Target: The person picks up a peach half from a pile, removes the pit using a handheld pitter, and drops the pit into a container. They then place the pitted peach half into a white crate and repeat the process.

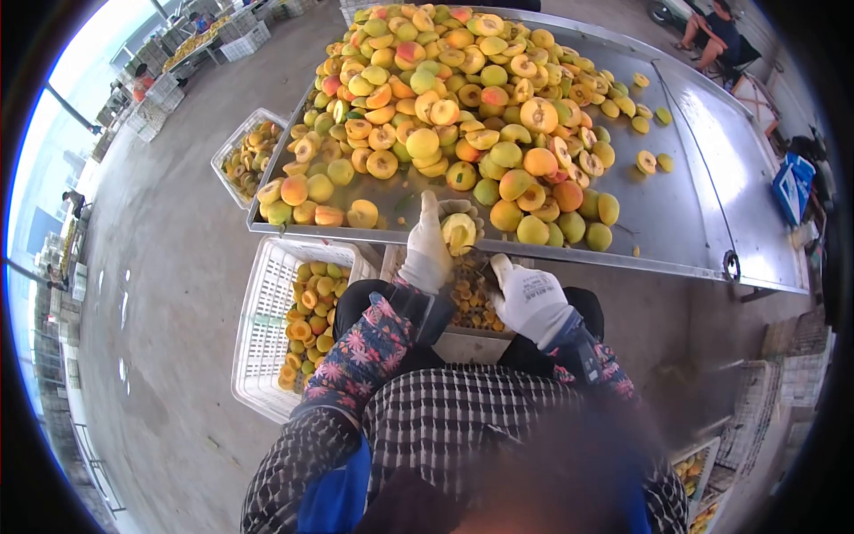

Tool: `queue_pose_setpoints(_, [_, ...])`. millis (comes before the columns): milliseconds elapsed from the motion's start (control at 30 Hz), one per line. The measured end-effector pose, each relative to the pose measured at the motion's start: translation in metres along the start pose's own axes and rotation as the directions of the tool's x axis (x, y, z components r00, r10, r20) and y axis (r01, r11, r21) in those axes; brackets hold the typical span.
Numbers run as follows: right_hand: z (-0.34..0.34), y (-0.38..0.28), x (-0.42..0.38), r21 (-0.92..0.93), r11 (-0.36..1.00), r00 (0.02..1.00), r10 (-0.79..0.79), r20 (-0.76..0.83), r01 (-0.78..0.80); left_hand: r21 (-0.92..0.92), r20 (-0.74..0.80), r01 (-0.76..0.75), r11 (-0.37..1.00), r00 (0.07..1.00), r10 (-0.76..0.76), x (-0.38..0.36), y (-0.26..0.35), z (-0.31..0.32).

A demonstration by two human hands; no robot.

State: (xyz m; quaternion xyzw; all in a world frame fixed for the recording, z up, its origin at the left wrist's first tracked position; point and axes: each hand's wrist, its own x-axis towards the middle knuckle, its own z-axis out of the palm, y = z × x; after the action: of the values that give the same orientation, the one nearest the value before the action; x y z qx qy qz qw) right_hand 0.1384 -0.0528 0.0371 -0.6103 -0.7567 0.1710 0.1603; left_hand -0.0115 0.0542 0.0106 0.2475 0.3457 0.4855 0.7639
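My left hand (433, 236), in a white glove, holds a yellow peach half (459, 233) near the front edge of the metal table (658, 245). Its cut face is turned up toward me. Just to the right, my right hand (531, 298), also gloved, has its fingers closed around a small dark tool (487, 270) that is mostly hidden. Beyond both hands a large heap of whole and halved peaches (427, 98) covers much of the table. Below the hands, between my knees, stands a container of small brown-orange pieces (473, 298).
A white crate (258, 325) partly filled with peach halves stands on the floor at left. Another crate (222, 160) is beside the table's left end. A seated person (712, 36) is at the upper right. A blue object (792, 187) lies right of the table.
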Motion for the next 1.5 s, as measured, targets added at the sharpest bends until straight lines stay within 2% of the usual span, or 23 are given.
queue_pose_setpoints(67, [-0.003, 0.001, 0.0, 0.056, 0.998, 0.999, 0.009, -0.042, -0.006, -0.032, 0.011, 0.02, 0.999, 1.0, -0.019, -0.001, 0.0, -0.001])
queue_pose_setpoints(200, [0.011, -0.003, 0.025, 0.483, 0.876, 0.977, 0.096, -0.19, 0.008, -0.092, 0.123, 0.049, 0.995, 0.992, -0.037, -0.003, -0.007, 0.001])
queue_pose_setpoints(333, [0.027, 0.002, 0.04, 0.528, 0.833, 0.926, 0.053, -0.373, 0.165, -0.108, 0.245, 0.087, 0.99, 0.968, -0.058, -0.017, -0.004, 0.011])
queue_pose_setpoints(367, [0.032, 0.006, 0.042, 0.461, 0.866, 0.925, -0.003, -0.381, 0.193, -0.011, 0.222, 0.094, 0.995, 0.971, -0.09, -0.013, -0.004, 0.005])
queue_pose_setpoints(500, [0.025, 0.002, 0.038, 0.759, 0.65, 0.987, 0.099, -0.128, 0.033, -0.027, 0.222, 0.099, 0.995, 0.971, -0.091, -0.004, -0.024, -0.017])
queue_pose_setpoints(533, [0.027, 0.003, 0.038, 0.748, 0.662, 0.989, 0.086, -0.124, 0.036, 0.181, 0.27, -0.093, 0.979, 0.962, 0.041, -0.007, -0.024, -0.021])
queue_pose_setpoints(567, [0.028, 0.005, 0.038, 0.737, 0.675, 0.99, 0.074, -0.121, 0.04, 0.37, 0.343, -0.283, 0.885, 0.927, 0.154, -0.011, -0.024, -0.024])
queue_pose_setpoints(633, [0.032, 0.007, 0.04, 0.627, 0.771, 0.979, 0.024, -0.201, 0.11, 0.557, 0.39, -0.388, 0.734, 0.903, 0.181, -0.021, -0.012, -0.024])
queue_pose_setpoints(667, [0.036, 0.006, 0.039, 0.748, 0.661, 0.986, 0.083, -0.147, 0.056, 0.634, 0.413, -0.435, 0.639, 0.89, 0.195, -0.026, -0.005, -0.024])
queue_pose_setpoints(700, [0.039, 0.006, 0.037, 0.845, 0.534, 0.987, 0.131, -0.089, 0.005, 0.658, 0.358, -0.38, 0.65, 0.917, 0.174, -0.033, 0.004, -0.02])
queue_pose_setpoints(767, [0.043, 0.016, 0.033, 0.962, 0.265, 0.985, 0.172, 0.019, -0.065, 0.753, 0.604, -0.654, 0.073, 0.731, 0.319, -0.032, 0.028, -0.034])
queue_pose_setpoints(800, [0.046, 0.025, 0.028, 0.937, 0.342, 0.978, 0.208, 0.004, -0.077, 0.755, 0.608, -0.654, -0.039, 0.678, 0.413, -0.026, 0.036, -0.052])
queue_pose_setpoints(900, [0.042, 0.032, 0.009, 0.798, 0.594, 0.981, 0.192, -0.02, -0.1, 0.789, 0.143, -0.346, 0.508, 0.907, 0.395, -0.019, 0.087, -0.095])
queue_pose_setpoints(933, [0.048, 0.04, 0.004, 0.696, 0.708, 0.983, 0.182, -0.016, -0.12, 0.893, 0.254, -0.378, 0.243, 0.871, 0.421, -0.015, 0.103, -0.123])
queue_pose_setpoints(967, [0.04, 0.034, -0.001, 0.738, 0.63, 0.965, 0.233, 0.118, -0.242, 0.975, 0.214, -0.163, -0.152, 0.876, 0.432, -0.032, 0.125, -0.116])
queue_pose_setpoints(1000, [0.046, 0.037, -0.003, 0.772, 0.586, 0.962, 0.242, 0.124, -0.247, 0.908, 0.175, 0.062, -0.414, 0.842, 0.51, -0.032, 0.131, -0.125])
queue_pose_setpoints(1100, [0.059, 0.033, -0.002, 0.868, 0.408, 0.948, 0.254, 0.189, -0.283, 0.934, 0.267, -0.083, -0.346, 0.807, 0.527, -0.002, 0.149, -0.128])
queue_pose_setpoints(1200, [0.065, 0.036, 0.001, 0.843, 0.457, 0.954, 0.223, 0.199, -0.283, 0.952, 0.281, -0.168, -0.255, 0.809, 0.516, 0.054, 0.146, -0.112])
queue_pose_setpoints(1267, [0.065, 0.034, 0.0, 0.82, 0.504, 0.957, 0.234, 0.171, -0.27, 0.936, 0.277, -0.13, -0.328, 0.847, 0.454, 0.091, 0.14, -0.103])
queue_pose_setpoints(1333, [0.067, 0.033, 0.0, 0.78, 0.583, 0.965, 0.241, 0.104, -0.23, 0.865, 0.139, 0.08, -0.495, 0.91, 0.39, 0.126, 0.125, -0.101])
queue_pose_setpoints(1367, [0.069, 0.037, 0.0, 0.7, 0.694, 0.979, 0.198, 0.04, -0.169, 0.835, 0.167, 0.089, -0.543, 0.899, 0.405, 0.145, 0.111, -0.116])
queue_pose_setpoints(1467, [0.055, 0.026, -0.004, 0.669, 0.725, 0.982, 0.187, 0.038, -0.164, 0.879, -0.037, 0.209, -0.428, 0.926, 0.377, 0.159, 0.107, -0.095])
queue_pose_setpoints(1500, [0.042, 0.019, -0.004, 0.673, 0.693, 0.965, 0.219, 0.148, -0.26, 0.886, -0.037, 0.189, -0.423, 0.939, 0.342, 0.161, 0.107, -0.09])
